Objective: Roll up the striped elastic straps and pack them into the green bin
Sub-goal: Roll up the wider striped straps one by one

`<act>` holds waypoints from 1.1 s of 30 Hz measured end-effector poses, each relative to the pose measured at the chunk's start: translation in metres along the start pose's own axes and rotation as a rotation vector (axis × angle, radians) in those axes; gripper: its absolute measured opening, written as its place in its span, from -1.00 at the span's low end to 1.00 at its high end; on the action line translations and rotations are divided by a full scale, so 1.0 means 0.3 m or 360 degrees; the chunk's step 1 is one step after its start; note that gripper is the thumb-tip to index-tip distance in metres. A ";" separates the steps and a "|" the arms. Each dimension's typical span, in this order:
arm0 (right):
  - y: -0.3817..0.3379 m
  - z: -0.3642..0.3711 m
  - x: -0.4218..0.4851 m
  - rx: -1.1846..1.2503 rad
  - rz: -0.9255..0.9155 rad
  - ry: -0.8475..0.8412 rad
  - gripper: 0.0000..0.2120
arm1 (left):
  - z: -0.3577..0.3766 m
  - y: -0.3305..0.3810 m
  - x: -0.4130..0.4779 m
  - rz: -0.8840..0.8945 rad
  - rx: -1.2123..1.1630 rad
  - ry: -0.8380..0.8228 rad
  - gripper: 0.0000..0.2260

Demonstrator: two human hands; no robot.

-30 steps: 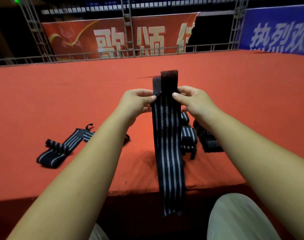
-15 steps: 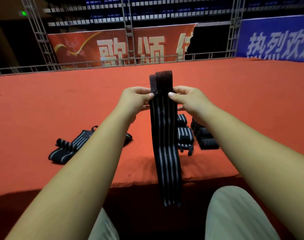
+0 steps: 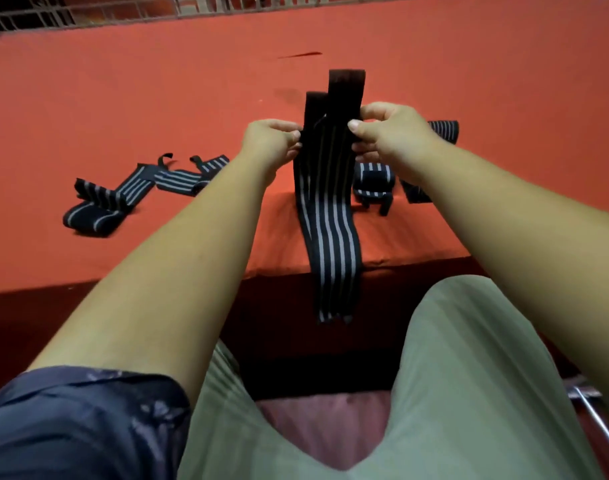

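A long black strap with grey stripes (image 3: 330,233) hangs upright in front of me, its two plain black ends sticking up above my fingers. My left hand (image 3: 271,140) pinches its left edge and my right hand (image 3: 386,133) pinches its right edge, both near the top. The lower end dangles past the table's front edge. Loose striped straps (image 3: 123,195) lie on the red table (image 3: 157,98) to the left. Rolled straps (image 3: 372,181) sit just behind my right wrist, another striped strap (image 3: 445,129) beyond it. No green bin is in view.
The red-covered table stretches far back to a metal railing (image 3: 88,15). Its front edge (image 3: 192,278) runs just above my knees, which are in light trousers. A metal chair frame (image 3: 594,417) shows at the lower right.
The camera has tilted down, so the banners are out of view and my lap shows. The strap's two top ends now stand at unequal heights, the right one higher. Both hands keep their pinch.
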State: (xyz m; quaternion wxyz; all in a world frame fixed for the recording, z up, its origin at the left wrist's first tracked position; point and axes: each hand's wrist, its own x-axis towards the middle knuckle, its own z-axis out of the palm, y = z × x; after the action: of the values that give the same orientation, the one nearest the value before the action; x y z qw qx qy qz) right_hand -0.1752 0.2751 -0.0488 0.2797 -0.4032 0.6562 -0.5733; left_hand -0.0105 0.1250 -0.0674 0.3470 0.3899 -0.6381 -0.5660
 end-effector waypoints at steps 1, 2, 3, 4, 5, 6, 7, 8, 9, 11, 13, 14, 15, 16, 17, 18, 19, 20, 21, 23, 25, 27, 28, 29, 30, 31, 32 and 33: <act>0.013 -0.002 0.012 0.0015 0.0014 0.0006 -0.81 | 0.000 -0.022 0.004 -0.0027 0.0034 -0.0014 -0.83; 0.027 -0.002 0.024 0.0024 0.0025 0.0007 -0.79 | -0.003 -0.046 0.008 -0.0060 0.0065 -0.0022 -0.76; 0.038 0.000 0.032 0.0023 0.0036 0.0005 -0.79 | -0.006 -0.069 0.006 -0.0094 0.0087 -0.0019 -0.69; 0.049 0.005 0.037 0.0019 0.0046 -0.0003 -0.81 | -0.010 -0.090 -0.003 -0.0122 0.0112 -0.0011 -0.64; 0.061 0.011 0.040 0.0014 0.0056 -0.0011 -0.85 | -0.015 -0.110 -0.015 -0.0145 0.0149 0.0000 -0.64; 0.072 0.016 0.042 0.0015 0.0061 -0.0019 -0.90 | -0.020 -0.127 -0.033 -0.0165 0.0192 0.0006 -0.68; 0.081 0.022 0.040 0.0006 0.0064 -0.0017 -0.94 | -0.024 -0.139 -0.062 -0.0195 0.0251 -0.0010 -0.73; 0.090 0.028 0.037 -0.0007 0.0069 -0.0011 -0.96 | -0.028 -0.150 -0.093 -0.0239 0.0321 -0.0060 -0.78; 0.101 0.034 0.034 -0.0029 0.0074 0.0001 -0.96 | -0.032 -0.155 -0.129 -0.0290 0.0404 -0.0145 -0.81; 0.116 0.045 0.028 -0.0082 0.0075 0.0030 -0.93 | -0.038 -0.158 -0.199 -0.0361 0.0616 -0.0356 -0.86; 0.127 0.054 0.022 -0.0131 0.0067 0.0052 -0.88 | -0.044 -0.156 -0.249 -0.0341 0.0803 -0.0488 -0.85; 0.130 0.058 0.019 -0.0148 0.0061 0.0059 -0.85 | -0.045 -0.148 -0.272 -0.0317 0.0876 -0.0522 -0.79; 0.132 0.060 0.018 -0.0160 0.0059 0.0065 -0.83 | -0.046 -0.138 -0.292 -0.0296 0.0952 -0.0551 -0.70; 0.133 0.061 0.016 -0.0168 0.0053 0.0070 -0.83 | -0.046 -0.129 -0.312 -0.0275 0.1026 -0.0588 -0.63; 0.132 0.061 0.012 -0.0176 0.0045 0.0075 -0.83 | -0.042 -0.121 -0.333 -0.0248 0.1104 -0.0629 -0.60; 0.131 0.060 0.008 -0.0179 0.0036 0.0081 -0.84 | -0.038 -0.119 -0.348 -0.0221 0.1175 -0.0656 -0.59; 0.128 0.057 0.003 -0.0178 0.0026 0.0090 -0.87 | -0.032 -0.117 -0.362 -0.0196 0.1239 -0.0668 -0.62; 0.124 0.055 -0.003 -0.0174 0.0014 0.0103 -0.89 | -0.025 -0.118 -0.371 -0.0185 0.1269 -0.0661 -0.67; 0.119 0.052 -0.009 -0.0173 -0.0001 0.0121 -0.91 | -0.016 -0.120 -0.379 -0.0192 0.1229 -0.0651 -0.72; 0.106 0.045 -0.021 -0.0182 -0.0063 0.0181 -0.90 | -0.004 -0.123 -0.390 -0.0270 0.0839 -0.0617 -0.83; 0.090 0.034 -0.030 -0.0163 -0.0143 0.0272 -0.86 | -0.001 -0.123 -0.386 -0.0350 0.0360 -0.0542 -0.88; 0.078 0.023 -0.033 -0.0132 -0.0189 0.0332 -0.84 | -0.009 -0.128 -0.361 -0.0397 0.0120 -0.0436 -0.93; 0.073 0.019 -0.034 -0.0124 -0.0196 0.0340 -0.84 | -0.014 -0.129 -0.351 -0.0425 0.0045 -0.0395 -0.94; 0.069 0.017 -0.033 -0.0118 -0.0200 0.0337 -0.84 | -0.015 -0.126 -0.348 -0.0455 -0.0019 -0.0371 -0.89; 0.067 0.016 -0.034 -0.0115 -0.0199 0.0330 -0.85 | -0.014 -0.124 -0.345 -0.0480 -0.0081 -0.0349 -0.84; 0.065 0.016 -0.034 -0.0116 -0.0200 0.0320 -0.85 | -0.009 -0.118 -0.350 -0.0496 -0.0143 -0.0322 -0.82; 0.062 0.016 -0.036 -0.0123 -0.0201 0.0310 -0.85 | -0.003 -0.114 -0.355 -0.0507 -0.0192 -0.0301 -0.81; 0.059 0.017 -0.039 -0.0132 -0.0204 0.0301 -0.85 | 0.007 -0.108 -0.363 -0.0518 -0.0232 -0.0286 -0.82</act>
State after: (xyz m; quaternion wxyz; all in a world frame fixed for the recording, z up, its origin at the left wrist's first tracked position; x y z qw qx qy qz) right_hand -0.1685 0.2825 -0.0682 0.1625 -0.3997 0.6757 -0.5977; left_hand 0.0406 0.2212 -0.1001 0.2197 0.4096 -0.5526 -0.6918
